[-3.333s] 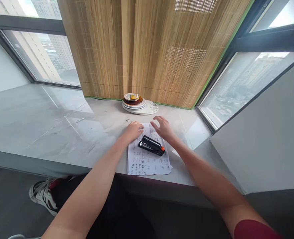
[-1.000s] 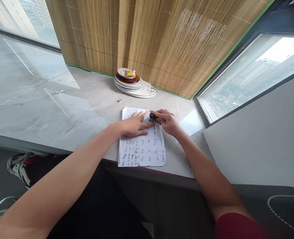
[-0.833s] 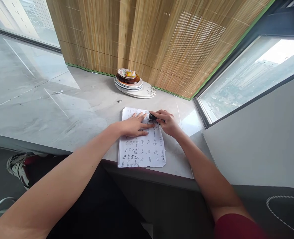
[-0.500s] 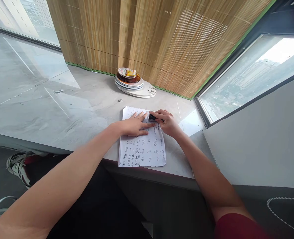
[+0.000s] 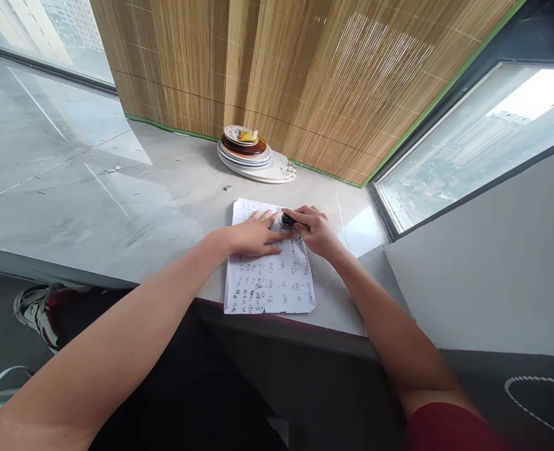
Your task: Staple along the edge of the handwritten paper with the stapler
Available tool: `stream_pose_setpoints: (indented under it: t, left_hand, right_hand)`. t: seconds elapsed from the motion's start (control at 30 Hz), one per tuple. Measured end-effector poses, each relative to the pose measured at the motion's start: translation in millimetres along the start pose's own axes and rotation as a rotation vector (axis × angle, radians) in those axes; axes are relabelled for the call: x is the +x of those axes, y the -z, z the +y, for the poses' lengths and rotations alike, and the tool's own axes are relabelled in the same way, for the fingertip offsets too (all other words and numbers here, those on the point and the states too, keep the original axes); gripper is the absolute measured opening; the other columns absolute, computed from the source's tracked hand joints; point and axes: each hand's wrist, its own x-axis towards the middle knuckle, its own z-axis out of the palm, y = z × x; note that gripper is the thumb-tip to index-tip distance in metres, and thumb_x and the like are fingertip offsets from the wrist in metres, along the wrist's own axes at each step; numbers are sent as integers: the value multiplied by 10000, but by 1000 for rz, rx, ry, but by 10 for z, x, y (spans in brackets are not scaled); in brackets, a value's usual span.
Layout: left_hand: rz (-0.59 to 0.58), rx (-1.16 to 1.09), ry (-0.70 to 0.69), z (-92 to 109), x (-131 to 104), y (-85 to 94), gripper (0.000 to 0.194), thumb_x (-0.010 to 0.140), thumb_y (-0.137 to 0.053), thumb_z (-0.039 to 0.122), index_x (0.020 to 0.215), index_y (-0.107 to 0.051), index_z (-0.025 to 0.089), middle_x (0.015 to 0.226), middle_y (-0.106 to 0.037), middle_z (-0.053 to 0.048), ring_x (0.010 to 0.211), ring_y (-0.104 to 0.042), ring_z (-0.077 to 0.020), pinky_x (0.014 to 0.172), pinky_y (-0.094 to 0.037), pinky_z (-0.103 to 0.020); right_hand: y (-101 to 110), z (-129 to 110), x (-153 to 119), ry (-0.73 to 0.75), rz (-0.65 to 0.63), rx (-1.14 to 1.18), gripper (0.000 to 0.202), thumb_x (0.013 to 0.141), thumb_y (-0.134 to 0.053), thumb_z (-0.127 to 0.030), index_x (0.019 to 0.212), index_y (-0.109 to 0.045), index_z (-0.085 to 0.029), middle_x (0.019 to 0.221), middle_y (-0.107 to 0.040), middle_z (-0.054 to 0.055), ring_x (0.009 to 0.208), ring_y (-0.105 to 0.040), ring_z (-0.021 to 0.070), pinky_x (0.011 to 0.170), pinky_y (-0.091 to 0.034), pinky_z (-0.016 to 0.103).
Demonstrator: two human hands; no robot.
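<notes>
White paper covered in handwriting (image 5: 277,285) lies on the pale marble-like ledge (image 5: 164,207), its near edge at the ledge's front. My left hand (image 5: 255,236) rests flat on the upper part of the paper with its fingers spread. Just right of it, my right hand (image 5: 313,229) is closed on a small black object (image 5: 287,219), which sits against the paper near its top right. The fingers cover part of that object, and I cannot tell exactly what it is.
Stacked plates (image 5: 246,156) with a yellow packet (image 5: 247,136) on top stand behind the paper. A small grey piece (image 5: 228,188) lies in front of them. A bamboo blind (image 5: 267,69) hangs at the back, with a window (image 5: 478,144) and white wall (image 5: 487,263) at right.
The whole view has shifted very slightly. Both hands, the black object and the paper keep the same places relative to one another.
</notes>
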Motion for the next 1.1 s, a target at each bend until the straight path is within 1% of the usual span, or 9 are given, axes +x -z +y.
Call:
stream_pose_setpoints:
  t: [0.13,0.33,0.5,0.63,0.77,0.83,0.93,1.03,1.1]
  left_hand:
    - [18,-32,-25,-21,15,-15,620,1012,-546,604,1610,-489,450,1806,-208,27,1669,-45,-418,1326,-8,-661]
    - [97,-116,-68,-98,75,-89,579,978,-632,576,1541,-581,453,1786,-273,34,1673,-71,-398,1340,2,-639]
    - [94,-107,-50,-92,71,-87,577,981,-626,575,1537,-592,425,1782,-287,16,1670,-66,-413,1336,-11,-649]
    - [63,-45,-49,-76,51,-69,583,1002,-570,589,1556,-575,408,1779,-291,-13,1668,-63,-414,1328,-34,-659]
    - [60,-46,-43,-92,42,-60,595,996,-561,614,1564,-554,437,1789,-263,15,1671,-72,-394,1329,-34,-652]
    - [45,-49,-39,-107,38,-51,605,990,-559,641,1569,-535,466,1798,-234,42,1675,-52,-387,1328,-42,-651]
    - [46,-59,-31,-129,24,-23,629,976,-583,663,1576,-519,484,1804,-212,45,1674,-60,-398,1323,-67,-656]
    - [77,-60,-33,-155,3,14,687,974,-610,629,1617,-479,426,1794,-251,-3,1657,-186,-367,1335,-117,-588]
    - [86,-40,-27,-176,-8,34,716,987,-600,596,1644,-452,353,1779,-292,-46,1641,-256,-327,1343,-134,-524]
  right_hand:
    - [-4,-41,-1,-1,8,-12,531,1049,-465,-228,1498,-628,-457,1164,-721,58,1103,-607,298,1006,-448,504]
    - [-38,-99,-24,16,25,-144,508,1070,-459,-271,1520,-602,-460,1166,-714,73,1095,-593,314,994,-416,528]
    - [-83,-147,-27,58,6,-248,504,1067,-469,-291,1529,-597,-446,1111,-687,97,1037,-563,323,984,-395,537]
    - [-108,-163,-31,65,5,-307,528,1039,-464,-214,1488,-644,-425,1112,-683,107,1039,-558,321,989,-383,537]
    - [-22,15,-22,87,33,-158,528,1012,-493,-188,1471,-656,-392,1174,-713,73,1077,-608,288,970,-460,475]
    - [59,156,-14,68,64,-50,504,989,-550,-213,1457,-667,-360,1144,-733,58,1066,-638,274,946,-509,438]
    - [180,348,-15,21,105,24,512,947,-640,-276,1458,-663,-304,1114,-751,64,1060,-670,275,960,-539,438]
    - [273,496,-35,-58,75,38,542,877,-743,-356,1409,-683,-266,1132,-768,71,1039,-695,274,953,-539,441]
    - [314,585,-49,-139,22,6,416,840,-783,-407,1224,-757,-251,1030,-781,58,948,-701,264,885,-535,415]
